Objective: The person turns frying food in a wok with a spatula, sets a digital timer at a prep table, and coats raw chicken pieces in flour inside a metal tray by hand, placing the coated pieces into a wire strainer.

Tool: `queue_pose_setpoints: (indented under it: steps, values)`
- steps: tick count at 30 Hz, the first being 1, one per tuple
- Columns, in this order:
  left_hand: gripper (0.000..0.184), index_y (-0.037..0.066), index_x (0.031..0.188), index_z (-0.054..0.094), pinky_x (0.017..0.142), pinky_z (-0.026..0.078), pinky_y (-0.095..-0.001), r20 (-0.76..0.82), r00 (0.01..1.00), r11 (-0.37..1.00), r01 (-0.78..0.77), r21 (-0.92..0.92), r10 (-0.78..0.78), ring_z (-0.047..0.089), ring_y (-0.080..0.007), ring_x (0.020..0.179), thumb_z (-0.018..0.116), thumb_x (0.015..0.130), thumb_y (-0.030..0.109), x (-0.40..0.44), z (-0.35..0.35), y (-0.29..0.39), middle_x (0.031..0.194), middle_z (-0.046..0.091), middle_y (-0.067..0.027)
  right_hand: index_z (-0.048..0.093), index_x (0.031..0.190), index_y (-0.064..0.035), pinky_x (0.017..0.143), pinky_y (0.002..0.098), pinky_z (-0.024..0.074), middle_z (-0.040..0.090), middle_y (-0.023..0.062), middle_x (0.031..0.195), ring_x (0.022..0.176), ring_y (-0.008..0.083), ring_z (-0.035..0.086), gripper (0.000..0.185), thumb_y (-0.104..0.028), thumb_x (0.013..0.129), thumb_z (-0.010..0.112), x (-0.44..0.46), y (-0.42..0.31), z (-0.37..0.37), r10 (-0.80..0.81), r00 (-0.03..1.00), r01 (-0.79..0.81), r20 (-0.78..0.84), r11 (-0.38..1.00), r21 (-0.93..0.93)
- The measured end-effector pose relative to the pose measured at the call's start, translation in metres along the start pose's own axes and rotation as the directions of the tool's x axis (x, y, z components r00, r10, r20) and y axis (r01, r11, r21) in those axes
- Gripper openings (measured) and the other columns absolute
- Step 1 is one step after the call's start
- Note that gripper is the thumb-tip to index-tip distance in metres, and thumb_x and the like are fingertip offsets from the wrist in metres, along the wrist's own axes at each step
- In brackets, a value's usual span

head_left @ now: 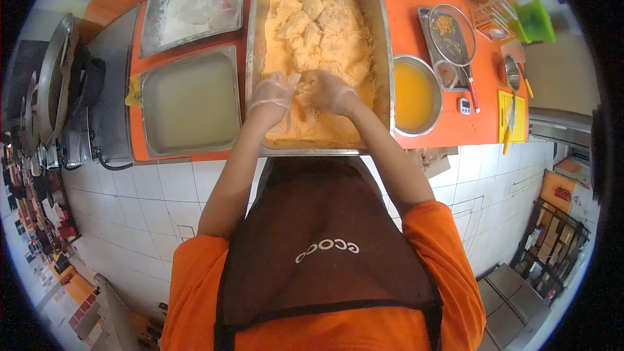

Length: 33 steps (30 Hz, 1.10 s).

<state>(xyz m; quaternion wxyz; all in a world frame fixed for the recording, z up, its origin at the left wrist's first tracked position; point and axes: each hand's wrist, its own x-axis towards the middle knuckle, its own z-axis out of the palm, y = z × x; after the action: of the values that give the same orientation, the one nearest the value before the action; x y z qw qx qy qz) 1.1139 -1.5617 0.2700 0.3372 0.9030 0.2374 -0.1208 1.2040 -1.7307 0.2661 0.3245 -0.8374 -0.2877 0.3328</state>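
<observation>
A deep metal tray [388, 39] holds orange-tinted flour with several flour-coated chicken pieces [318, 32] heaped in its middle and far part. My two hands, in clear plastic gloves, are close together over the near part of this tray. My left hand [272, 96] has its fingers curled beside the tray's left wall; what is in them is hidden. My right hand [330, 93] is closed on a small coated chicken piece [303, 91] between the two hands, partly blurred and covered by fingers.
Left stand a tray of cloudy liquid [192, 101] and a tray of white flour [188, 19] with a sieve. Right are a bowl of yellow liquid [413, 97], a strainer [453, 36], a timer [464, 106] and a knife [511, 120] on a yellow board [520, 117].
</observation>
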Motion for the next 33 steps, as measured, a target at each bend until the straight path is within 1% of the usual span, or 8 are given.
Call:
queue_pose_setpoints:
  steps: [3,7,11,13,20,28,31,33]
  values:
    - [0.054,0.001,0.119,0.061,0.088,0.050,-0.0411,0.216,0.973,0.820,0.189,-0.541,-0.082,0.066,-0.0337,0.099,0.048,0.098,0.049,0.024,0.058,-0.038,0.114,0.067,-0.0194,0.059,0.115,-0.0035,0.085,0.0367,0.0515,0.067,0.0155,0.103,0.098,0.0294,0.064,0.039,-0.007,0.079,0.074,-0.012,0.009,-0.008,-0.026,0.988,0.057,-0.154,0.979,0.198]
    - [0.042,0.001,0.121,0.058,0.085,0.050,-0.0359,0.396,0.901,-0.041,0.409,-0.912,0.178,0.061,-0.0224,0.100,0.048,0.102,0.038,-0.018,0.033,0.028,0.118,0.062,-0.0109,0.059,0.115,-0.0039,0.086,0.0363,0.0506,0.067,0.0145,0.102,0.095,0.0289,0.063,0.038,-0.005,0.079,0.073,-0.046,-0.014,-0.015,-0.199,0.950,0.201,-0.241,0.979,-0.014]
    - [0.032,0.007,0.121,0.057,0.070,0.050,-0.0332,0.343,0.919,0.379,0.252,-0.890,0.196,0.060,-0.0175,0.092,0.053,0.100,0.032,0.000,0.051,0.005,0.106,0.062,-0.0045,0.059,0.120,-0.0045,0.087,0.0342,0.0500,0.066,0.0138,0.099,0.095,0.0258,0.061,0.044,-0.005,0.078,0.071,-0.054,-0.003,-0.020,-0.218,0.912,0.289,-0.349,0.943,0.167]
    - [0.030,0.007,0.120,0.057,0.071,0.049,-0.0310,0.339,0.937,0.670,0.197,-0.716,0.087,0.059,-0.0161,0.090,0.056,0.099,0.029,-0.009,0.032,0.012,0.103,0.061,-0.0038,0.062,0.118,-0.0038,0.085,0.0374,0.0505,0.067,0.0163,0.097,0.093,0.0299,0.064,0.039,-0.014,0.081,0.070,-0.048,0.013,-0.028,-0.374,0.765,0.389,-0.524,0.917,-0.086]
    - [0.047,0.000,0.130,0.054,0.081,0.051,-0.0305,0.275,0.941,0.631,0.091,-0.770,0.199,0.060,-0.0162,0.101,0.071,0.090,0.020,-0.001,0.028,0.007,0.112,0.064,-0.0082,0.058,0.126,-0.0001,0.083,0.0283,0.0506,0.070,0.0100,0.098,0.091,0.0154,0.064,0.048,-0.020,0.085,0.072,-0.058,-0.007,-0.060,0.102,0.994,-0.110,0.044,0.954,0.277]
    - [0.051,0.000,0.132,0.053,0.084,0.051,-0.0315,-0.077,0.899,0.767,-0.411,-0.493,0.432,0.062,-0.0141,0.100,0.072,0.086,0.011,-0.011,0.020,0.029,0.110,0.067,-0.0122,0.058,0.121,-0.0002,0.075,0.0277,0.0517,0.069,0.0098,0.098,0.085,0.0130,0.063,0.042,-0.015,0.084,0.072,-0.021,0.037,-0.029,-0.125,0.992,0.118,-0.029,0.796,0.594]
    - [0.050,0.000,0.132,0.053,0.074,0.052,-0.0306,0.199,0.979,0.954,0.015,-0.299,0.048,0.064,-0.0136,0.085,0.067,0.085,0.004,-0.038,-0.017,0.076,0.093,0.068,-0.0135,0.057,0.118,-0.0005,0.075,0.0293,0.0519,0.069,0.0111,0.097,0.085,0.0146,0.063,0.041,-0.013,0.082,0.073,-0.021,0.039,-0.029,-0.030,1.000,0.021,0.007,0.839,0.544]
    - [0.048,0.001,0.132,0.054,0.064,0.051,-0.0317,0.082,0.973,0.961,-0.196,-0.192,0.215,0.062,-0.0141,0.071,0.063,0.085,0.002,-0.021,0.014,0.045,0.083,0.067,-0.0127,0.056,0.116,-0.0008,0.075,0.0313,0.0520,0.068,0.0116,0.095,0.085,0.0169,0.063,0.040,-0.012,0.082,0.073,-0.030,0.027,-0.034,-0.010,1.000,0.011,-0.005,0.899,0.437]
